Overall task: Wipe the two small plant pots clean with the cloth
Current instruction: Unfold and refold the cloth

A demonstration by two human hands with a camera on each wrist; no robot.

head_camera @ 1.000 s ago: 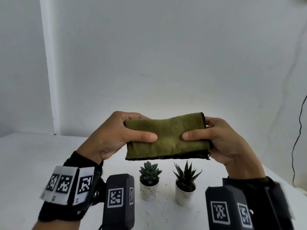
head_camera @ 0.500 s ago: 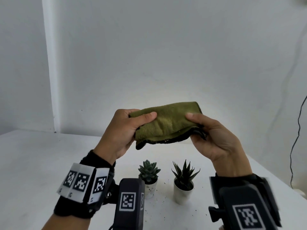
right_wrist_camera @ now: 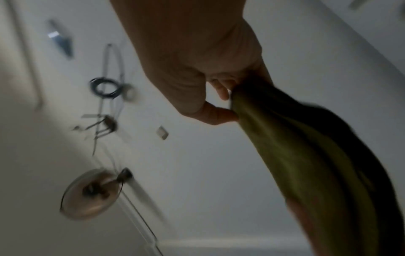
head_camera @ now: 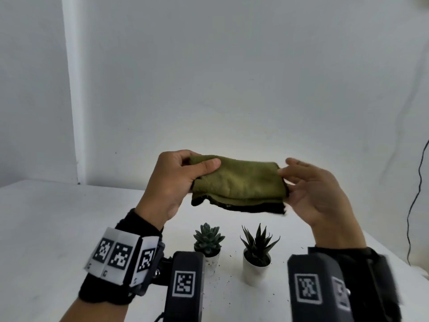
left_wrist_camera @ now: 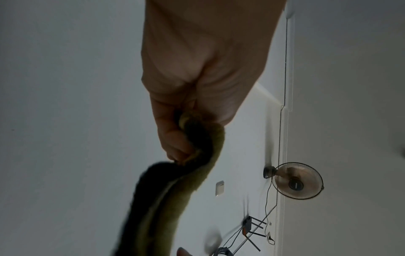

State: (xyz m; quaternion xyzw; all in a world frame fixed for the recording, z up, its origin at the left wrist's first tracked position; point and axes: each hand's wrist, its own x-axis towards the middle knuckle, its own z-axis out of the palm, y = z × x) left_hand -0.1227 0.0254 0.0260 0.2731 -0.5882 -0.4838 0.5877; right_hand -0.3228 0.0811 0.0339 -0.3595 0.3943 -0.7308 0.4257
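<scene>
A folded olive-green cloth (head_camera: 241,180) hangs in the air between both hands, above the pots. My left hand (head_camera: 204,166) grips its left end, thumb on top and fingers curled underneath. At the right end my right hand (head_camera: 286,175) pinches the edge between thumb and fingers. The wrist views show the same holds: left hand (left_wrist_camera: 186,138) on cloth (left_wrist_camera: 175,199), right hand (right_wrist_camera: 223,104) on cloth (right_wrist_camera: 306,155). On the white table (head_camera: 46,228) stand two small white pots: the left pot (head_camera: 212,263) with a rosette succulent, partly hidden by my wrist camera, and the right pot (head_camera: 254,271) with a spiky plant.
Dark soil crumbs (head_camera: 229,282) are scattered on the table around the pots. A black cable (head_camera: 415,205) runs down the wall at the right. The table ends against the white wall behind. A fan (left_wrist_camera: 295,181) shows in the left wrist view.
The cloth went from an upright flat panel to a doubled, flatter fold. Both hands rose and came together, then drew apart again, and the right hand's hold shifted to the edge.
</scene>
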